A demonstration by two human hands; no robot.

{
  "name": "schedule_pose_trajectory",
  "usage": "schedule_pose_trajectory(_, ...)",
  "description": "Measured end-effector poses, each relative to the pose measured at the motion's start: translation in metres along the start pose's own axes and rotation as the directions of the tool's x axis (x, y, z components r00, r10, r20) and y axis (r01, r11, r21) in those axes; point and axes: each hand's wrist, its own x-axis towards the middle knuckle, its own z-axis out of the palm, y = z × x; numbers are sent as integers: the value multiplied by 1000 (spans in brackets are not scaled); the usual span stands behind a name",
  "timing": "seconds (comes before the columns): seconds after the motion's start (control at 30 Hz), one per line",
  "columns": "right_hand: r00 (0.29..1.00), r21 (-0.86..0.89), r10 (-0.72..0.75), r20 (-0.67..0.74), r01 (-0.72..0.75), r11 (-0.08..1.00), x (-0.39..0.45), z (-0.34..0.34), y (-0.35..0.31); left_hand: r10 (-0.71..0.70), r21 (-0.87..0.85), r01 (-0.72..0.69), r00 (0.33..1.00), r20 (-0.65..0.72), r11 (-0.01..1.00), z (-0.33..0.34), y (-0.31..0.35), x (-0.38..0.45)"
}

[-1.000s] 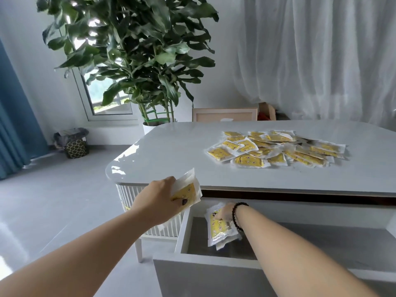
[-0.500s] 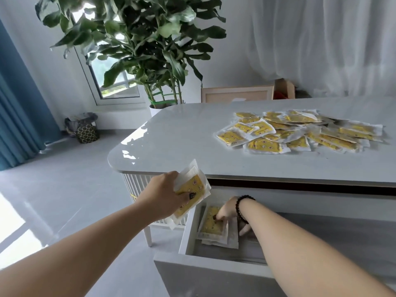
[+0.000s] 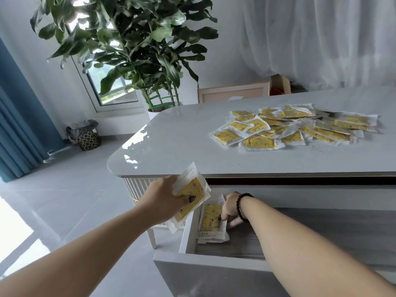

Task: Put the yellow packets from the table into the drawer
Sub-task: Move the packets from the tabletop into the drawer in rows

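Several yellow packets (image 3: 293, 127) lie in a loose pile on the grey table (image 3: 182, 146), toward its right. Below the tabletop the white drawer (image 3: 188, 230) stands pulled out. My left hand (image 3: 162, 200) grips a small stack of yellow packets (image 3: 189, 194) just left of the drawer's left wall. My right hand (image 3: 230, 207), with a black bead bracelet on the wrist, reaches into the drawer's back left corner and pinches the packets in the drawer (image 3: 211, 219), which lean against the left wall on the drawer floor.
A large potted plant (image 3: 132, 50) stands behind the table's left end, with a framed board (image 3: 233, 94) beside it. A small patterned bin (image 3: 86, 138) sits by the wall, next to a blue curtain (image 3: 19, 125). Open floor lies to the left.
My right hand has lowered its packets from mid-air into the drawer's back left corner. My left hand keeps its stack beside the drawer. The camera has tilted and moved closer.
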Motion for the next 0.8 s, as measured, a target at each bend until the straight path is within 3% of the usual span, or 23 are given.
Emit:
schedule_pose_trajectory(0.1, 998, 7, 60, 7, -60, 998, 11, -4, 1, 6, -15, -6, 1000, 11, 1000, 1, -1, 0)
schedule_pose_trajectory(0.23, 983, -337, 174, 61, -144, 930, 12, -6, -6, -6, -12, 6, 1000, 26, 1000, 2, -4, 1)
schedule_pose_trajectory(0.33, 976, -474, 208, 61, -155, 867, 2, -8, -9, -23, -13, 23, 1000, 21, 1000, 2, -7, 2)
schedule_pose_trajectory(0.43, 980, -503, 201, 11, -168, 848, -10, -11, -8, -27, -2, 27, 1000, 12, 1000, 2, -8, 3)
schedule_pose_trajectory(0.6, 998, -412, 66, -3, -61, 909, -7, -7, -3, -39, 17, 38, 999, 13, 999, 2, -11, 3)
schedule_pose_trajectory(0.7, 1000, -487, 31, 0, -27, 873, -8, -2, -2, -32, 30, 32, 999, 13, 999, 2, -9, 3)
schedule_pose_trajectory(0.8, 996, -458, 87, 31, -63, 887, 3, 0, -1, -35, 43, 34, 999, 19, 998, 3, -8, 3)
